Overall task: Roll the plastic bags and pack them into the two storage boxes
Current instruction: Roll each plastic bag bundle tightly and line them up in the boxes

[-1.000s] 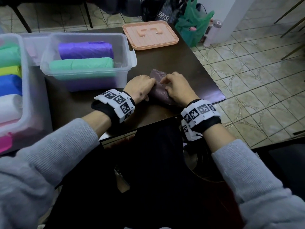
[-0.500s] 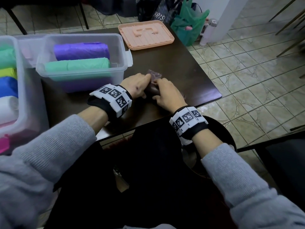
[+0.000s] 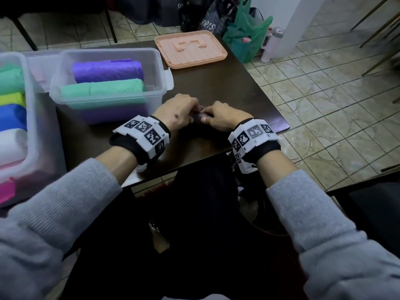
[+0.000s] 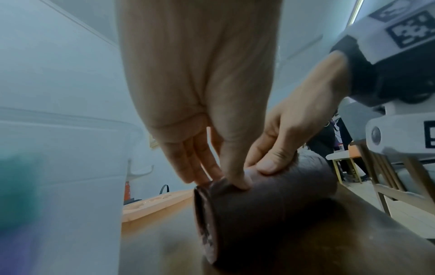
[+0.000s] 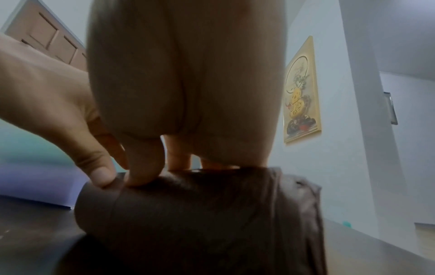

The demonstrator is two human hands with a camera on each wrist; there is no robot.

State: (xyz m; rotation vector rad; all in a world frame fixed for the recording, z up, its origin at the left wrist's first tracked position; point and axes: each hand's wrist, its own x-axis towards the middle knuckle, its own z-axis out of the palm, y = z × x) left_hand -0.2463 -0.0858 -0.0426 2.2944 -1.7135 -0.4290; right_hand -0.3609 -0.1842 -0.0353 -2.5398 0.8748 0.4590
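Note:
A dark brown plastic bag [image 3: 200, 114] lies rolled into a thick cylinder [image 4: 266, 208] on the dark table [image 3: 238, 92] near its front edge. My left hand [image 3: 180, 112] grips the roll's left end, thumb and fingers curled over it [image 4: 235, 178]. My right hand [image 3: 223, 118] grips the right part, thumb pressed on top [image 5: 141, 178]. The bag roll [image 5: 212, 214] fills the right wrist view. A clear storage box [image 3: 108, 83] left of the hands holds a purple roll [image 3: 108, 70] and a green roll [image 3: 104, 89]. A second clear box [image 3: 13, 118] at far left holds several coloured rolls.
A peach box lid [image 3: 190, 48] lies upside down at the table's far side. The table's right edge [image 3: 270, 100] drops to tiled floor. Bags, among them a green one [image 3: 246, 37], stand on the floor beyond the table. A dark chair [image 3: 372, 202] is at lower right.
The loose flat end of the brown bag has been rolled up; both hands have moved forward over it and closer together, so only a short strip shows between them.

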